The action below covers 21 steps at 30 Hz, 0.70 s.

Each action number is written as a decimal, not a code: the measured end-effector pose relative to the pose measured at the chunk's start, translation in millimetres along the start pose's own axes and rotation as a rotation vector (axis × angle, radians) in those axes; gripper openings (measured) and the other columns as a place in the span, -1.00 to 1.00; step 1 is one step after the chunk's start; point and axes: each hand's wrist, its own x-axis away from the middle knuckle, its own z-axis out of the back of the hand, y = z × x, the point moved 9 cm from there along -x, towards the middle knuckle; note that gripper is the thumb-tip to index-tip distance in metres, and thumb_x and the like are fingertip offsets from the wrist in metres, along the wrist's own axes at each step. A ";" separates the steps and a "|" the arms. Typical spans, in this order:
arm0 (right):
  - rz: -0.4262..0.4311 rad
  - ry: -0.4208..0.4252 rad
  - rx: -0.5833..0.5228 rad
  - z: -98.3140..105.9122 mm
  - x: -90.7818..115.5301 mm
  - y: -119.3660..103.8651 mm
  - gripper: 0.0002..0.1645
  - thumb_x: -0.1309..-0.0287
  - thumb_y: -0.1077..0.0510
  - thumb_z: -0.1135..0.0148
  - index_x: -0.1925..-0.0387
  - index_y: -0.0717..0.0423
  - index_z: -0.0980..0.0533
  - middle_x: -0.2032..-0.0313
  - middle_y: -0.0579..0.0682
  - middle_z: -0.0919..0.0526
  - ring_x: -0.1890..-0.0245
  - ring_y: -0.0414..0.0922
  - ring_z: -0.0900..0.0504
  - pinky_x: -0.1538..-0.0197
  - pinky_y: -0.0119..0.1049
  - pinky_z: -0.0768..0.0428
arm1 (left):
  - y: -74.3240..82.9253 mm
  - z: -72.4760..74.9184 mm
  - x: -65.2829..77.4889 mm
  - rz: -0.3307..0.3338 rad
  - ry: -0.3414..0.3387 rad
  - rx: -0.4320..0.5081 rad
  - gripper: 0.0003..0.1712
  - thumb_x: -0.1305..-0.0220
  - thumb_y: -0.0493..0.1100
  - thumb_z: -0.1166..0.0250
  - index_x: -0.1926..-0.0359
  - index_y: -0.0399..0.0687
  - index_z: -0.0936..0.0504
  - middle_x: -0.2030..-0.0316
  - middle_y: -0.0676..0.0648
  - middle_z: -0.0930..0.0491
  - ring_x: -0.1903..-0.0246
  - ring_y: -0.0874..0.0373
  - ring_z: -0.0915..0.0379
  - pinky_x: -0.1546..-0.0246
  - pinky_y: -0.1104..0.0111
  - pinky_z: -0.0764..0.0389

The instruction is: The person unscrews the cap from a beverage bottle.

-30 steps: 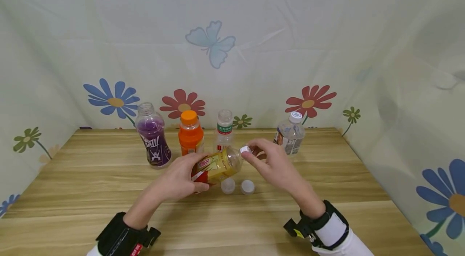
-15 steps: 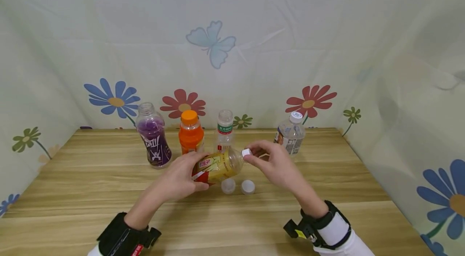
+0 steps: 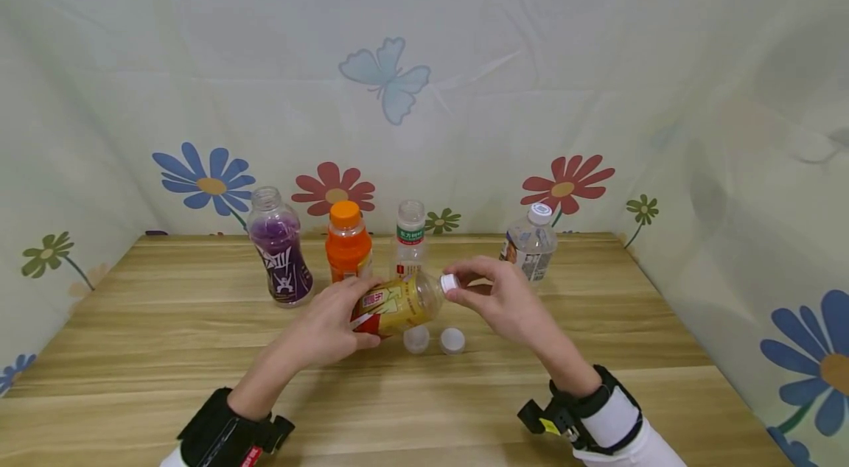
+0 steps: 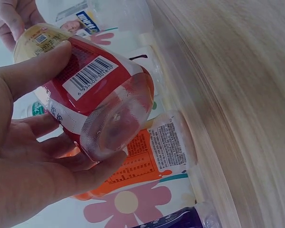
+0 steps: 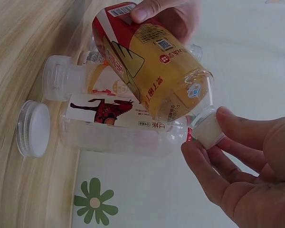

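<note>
Clear plastic bottle [image 3: 400, 305] with yellow-and-red label, held tilted above the worktop [image 3: 371, 415], neck to the person's right. Left hand [image 3: 332, 323] curled round the red base end; right hand [image 3: 500, 297] pinching the white cap [image 3: 449, 283] at the neck, thumb against fingers. No contents made out; probably light. Thin wall likely dents under a hard squeeze; smooth label may slip; unlikely to break. Best holds, in my judgement: near the base, and the stiffer cap's side.
</note>
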 end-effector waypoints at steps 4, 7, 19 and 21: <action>0.018 0.005 -0.015 -0.3 0.4 -1.8 -0.68 -0.21 0.36 -0.43 -0.01 0.25 -0.67 0.05 0.08 -0.68 0.04 0.04 -0.68 0.00 -0.28 -0.69 | 0.0 0.1 -0.3 -0.004 0.006 -0.007 -0.11 -0.05 -0.17 -0.63 -0.40 -0.17 -0.45 -0.25 -0.19 -0.52 -0.17 -0.11 -0.45 -0.27 -0.10 -0.43; 0.036 0.010 -0.025 -0.5 0.6 -3.5 -0.68 -0.20 0.40 -0.42 -0.01 0.26 -0.66 0.03 0.10 -0.68 0.02 0.05 -0.69 -0.01 -0.28 -0.68 | -0.3 0.0 0.0 0.007 0.004 -0.003 -0.10 -0.04 -0.17 -0.63 -0.40 -0.17 -0.44 -0.25 -0.19 -0.52 -0.17 -0.11 -0.45 -0.28 -0.09 -0.42; 0.051 0.007 -0.006 -1.9 1.1 -6.7 -0.64 -0.23 0.32 -0.43 -0.07 0.22 -0.64 0.01 0.06 -0.67 0.01 0.01 -0.69 -0.03 -0.24 -0.69 | -4.1 -0.1 0.2 0.055 -0.005 0.022 -0.10 -0.06 -0.20 -0.62 -0.41 -0.20 -0.43 -0.26 -0.21 -0.51 -0.18 -0.14 -0.44 -0.29 -0.13 -0.40; 0.035 0.008 0.010 -2.0 1.1 -6.0 -0.63 -0.28 0.24 -0.42 -0.10 0.19 -0.62 0.02 0.02 -0.67 0.01 -0.01 -0.68 -0.02 -0.24 -0.69 | -4.9 0.1 0.0 0.053 -0.002 0.019 -0.10 -0.06 -0.21 -0.62 -0.41 -0.22 -0.43 -0.26 -0.23 -0.51 -0.19 -0.15 -0.44 -0.30 -0.13 -0.39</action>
